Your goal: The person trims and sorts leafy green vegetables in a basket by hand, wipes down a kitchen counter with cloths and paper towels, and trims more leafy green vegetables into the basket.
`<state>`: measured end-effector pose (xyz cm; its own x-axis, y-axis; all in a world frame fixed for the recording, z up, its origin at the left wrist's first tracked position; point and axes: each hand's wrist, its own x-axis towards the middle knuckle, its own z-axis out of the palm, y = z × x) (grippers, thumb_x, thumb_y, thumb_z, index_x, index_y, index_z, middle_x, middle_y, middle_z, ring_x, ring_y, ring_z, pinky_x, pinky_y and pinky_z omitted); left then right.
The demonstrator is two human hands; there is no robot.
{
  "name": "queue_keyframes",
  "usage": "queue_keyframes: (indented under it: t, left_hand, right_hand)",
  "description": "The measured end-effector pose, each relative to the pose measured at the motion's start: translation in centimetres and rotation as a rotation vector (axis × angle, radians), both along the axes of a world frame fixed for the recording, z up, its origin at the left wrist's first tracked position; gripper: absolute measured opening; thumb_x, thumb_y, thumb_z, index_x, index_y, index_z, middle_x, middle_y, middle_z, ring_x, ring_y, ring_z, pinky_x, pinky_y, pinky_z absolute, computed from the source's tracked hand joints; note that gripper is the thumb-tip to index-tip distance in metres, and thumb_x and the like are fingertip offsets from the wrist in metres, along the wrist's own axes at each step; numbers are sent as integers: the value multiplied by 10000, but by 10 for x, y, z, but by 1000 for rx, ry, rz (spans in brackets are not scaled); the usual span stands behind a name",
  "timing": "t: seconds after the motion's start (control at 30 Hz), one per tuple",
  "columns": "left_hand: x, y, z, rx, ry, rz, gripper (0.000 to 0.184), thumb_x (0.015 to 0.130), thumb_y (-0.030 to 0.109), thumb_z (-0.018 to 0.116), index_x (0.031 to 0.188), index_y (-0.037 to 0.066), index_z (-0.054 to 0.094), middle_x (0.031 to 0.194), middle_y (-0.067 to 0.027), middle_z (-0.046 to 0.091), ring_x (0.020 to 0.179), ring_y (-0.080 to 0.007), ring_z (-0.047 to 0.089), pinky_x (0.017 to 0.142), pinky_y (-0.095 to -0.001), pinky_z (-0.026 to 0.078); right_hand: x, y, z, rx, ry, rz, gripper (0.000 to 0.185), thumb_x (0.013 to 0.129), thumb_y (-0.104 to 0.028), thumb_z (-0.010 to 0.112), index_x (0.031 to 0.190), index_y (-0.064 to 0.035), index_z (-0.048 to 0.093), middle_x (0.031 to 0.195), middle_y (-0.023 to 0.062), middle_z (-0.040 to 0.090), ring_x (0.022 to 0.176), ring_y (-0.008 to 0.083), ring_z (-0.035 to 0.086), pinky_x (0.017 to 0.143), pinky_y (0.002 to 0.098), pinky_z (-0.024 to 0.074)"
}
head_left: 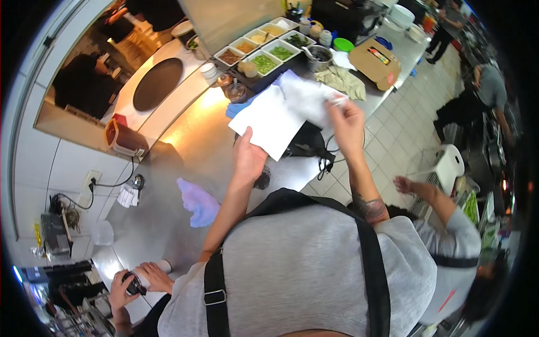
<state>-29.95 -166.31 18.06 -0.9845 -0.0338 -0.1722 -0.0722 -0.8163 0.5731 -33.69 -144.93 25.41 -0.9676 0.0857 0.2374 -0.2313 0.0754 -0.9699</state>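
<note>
My left hand (250, 157) grips the near-left edge of a flat white rectangular sheet (269, 123), thumb on top. Whether it is paper or something stiffer I cannot tell. In my right hand (348, 123) the fingers are pinched on a crumpled white paper towel (306, 101), blurred by motion, which overlaps the sheet's far right side. Beneath them lie a black object (306, 140), partly hidden, and a blue-purple cloth (238, 108) on the steel counter.
Trays of chopped food (264, 63) line the counter's back. A cardboard box (375, 63) and green cloth (341, 81) sit right of them. A purple cloth (197, 203) lies left. Co-workers stand close by on both sides; one's hands (140, 283) hold a dark-topped item.
</note>
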Motion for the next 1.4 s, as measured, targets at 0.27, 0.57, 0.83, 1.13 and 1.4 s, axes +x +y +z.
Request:
queue_keyframes:
  t: [0.27, 0.57, 0.83, 1.13, 1.4]
  left_hand:
    - [23, 39, 10, -18, 126, -47, 410, 992, 253, 339, 1337, 30, 329, 1339, -128, 434, 1212, -264, 452, 997, -433, 376]
    - [55, 23, -29, 126, 107, -210, 486, 971, 326, 315, 1380, 64, 305, 1361, -106, 398, 1264, -226, 378, 1054, -378, 294]
    - [40, 4, -59, -36, -139, 63, 471, 901, 109, 433, 1347, 17, 318, 1325, -151, 427, 1197, -295, 465, 960, -456, 421]
    - [4, 24, -18, -245, -202, 527, 477, 882, 78, 440, 1330, -38, 321, 1293, -187, 451, 1166, -311, 491, 957, -449, 429]
    - [-73, 74, 4, -438, -94, 651, 422, 884, 40, 448, 1291, -56, 385, 1264, -179, 490, 1138, -274, 516, 962, -386, 412]
  right_hand:
    - [51, -35, -7, 528, 487, -81, 424, 766, -13, 626, 1184, 8, 555, 1246, 170, 546, 1152, 326, 529, 934, 347, 433]
    - [70, -70, -60, 786, 132, 601, 624, 936, -337, 385, 1410, 30, 211, 1474, 277, 117, 1370, 428, 114, 1107, 446, 147]
    - [-30, -2, -79, 299, 62, 518, 238, 857, -194, 586, 1014, -34, 665, 1039, 104, 655, 945, 201, 612, 852, 318, 467]
    - [-236, 145, -234, 1067, -426, -276, 412, 683, -401, 727, 839, -23, 683, 871, 203, 665, 820, 345, 650, 724, 407, 516]
    - [-269, 145, -183, 548, -35, -108, 209, 725, -147, 649, 867, -24, 558, 789, 106, 633, 729, 214, 605, 681, 338, 470]
